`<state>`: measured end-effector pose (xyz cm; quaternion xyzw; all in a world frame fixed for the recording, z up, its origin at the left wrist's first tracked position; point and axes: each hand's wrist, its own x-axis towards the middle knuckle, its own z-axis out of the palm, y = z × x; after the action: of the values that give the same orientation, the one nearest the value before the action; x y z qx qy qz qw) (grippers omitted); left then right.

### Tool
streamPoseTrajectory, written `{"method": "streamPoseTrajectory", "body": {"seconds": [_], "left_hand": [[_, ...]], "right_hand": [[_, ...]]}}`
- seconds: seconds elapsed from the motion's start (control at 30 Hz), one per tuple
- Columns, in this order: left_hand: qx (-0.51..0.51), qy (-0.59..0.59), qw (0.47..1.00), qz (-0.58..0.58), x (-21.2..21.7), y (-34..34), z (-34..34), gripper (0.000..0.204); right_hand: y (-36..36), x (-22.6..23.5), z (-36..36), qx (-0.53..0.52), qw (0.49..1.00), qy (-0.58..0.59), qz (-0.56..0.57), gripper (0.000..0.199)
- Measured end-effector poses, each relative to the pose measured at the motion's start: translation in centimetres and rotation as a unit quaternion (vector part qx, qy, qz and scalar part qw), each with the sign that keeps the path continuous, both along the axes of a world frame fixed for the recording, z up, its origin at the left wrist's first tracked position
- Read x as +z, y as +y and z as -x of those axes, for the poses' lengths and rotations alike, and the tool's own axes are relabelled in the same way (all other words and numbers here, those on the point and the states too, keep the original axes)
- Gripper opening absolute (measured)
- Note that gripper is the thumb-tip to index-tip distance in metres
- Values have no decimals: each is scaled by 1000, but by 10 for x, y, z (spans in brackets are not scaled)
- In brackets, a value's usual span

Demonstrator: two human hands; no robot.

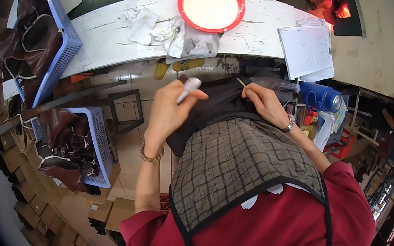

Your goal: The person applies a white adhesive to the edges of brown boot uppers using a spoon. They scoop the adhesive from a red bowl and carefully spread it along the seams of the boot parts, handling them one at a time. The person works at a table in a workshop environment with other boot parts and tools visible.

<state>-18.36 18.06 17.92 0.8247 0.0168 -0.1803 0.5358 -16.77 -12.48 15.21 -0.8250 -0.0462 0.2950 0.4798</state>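
Note:
My left hand point(168, 113) is closed around a small white, pen-like tool point(188, 88) with its tip over a dark leather piece point(221, 102) lying on my lap. My right hand point(265, 104) pinches a thin yellow stick point(241, 83) at the far edge of the same leather piece. The piece rests on my checked apron point(235, 165). A bead bracelet sits on my left wrist, a watch on my right.
A white worktable point(111, 35) ahead carries a red-rimmed basin point(211, 5) of white liquid, crumpled rags point(170, 32) and a paper sheet point(307, 51). Blue baskets point(97, 143) of brown leather pieces stand left. A blue jug point(320, 97) stands right; cardboard boxes lie lower left.

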Motion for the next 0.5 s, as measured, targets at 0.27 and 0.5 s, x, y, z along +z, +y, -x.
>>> {"method": "streamPoseTrajectory", "body": {"seconds": [0.27, 0.5], "left_hand": [[-158, -34, 983, -88, 16, 17, 18, 36], [-115, -16, 992, -57, 31, 45, 17, 23]], "right_hand": [[46, 35, -14, -20, 995, 43, -92, 19], [49, 115, 14, 212, 972, -97, -30, 27]]}}
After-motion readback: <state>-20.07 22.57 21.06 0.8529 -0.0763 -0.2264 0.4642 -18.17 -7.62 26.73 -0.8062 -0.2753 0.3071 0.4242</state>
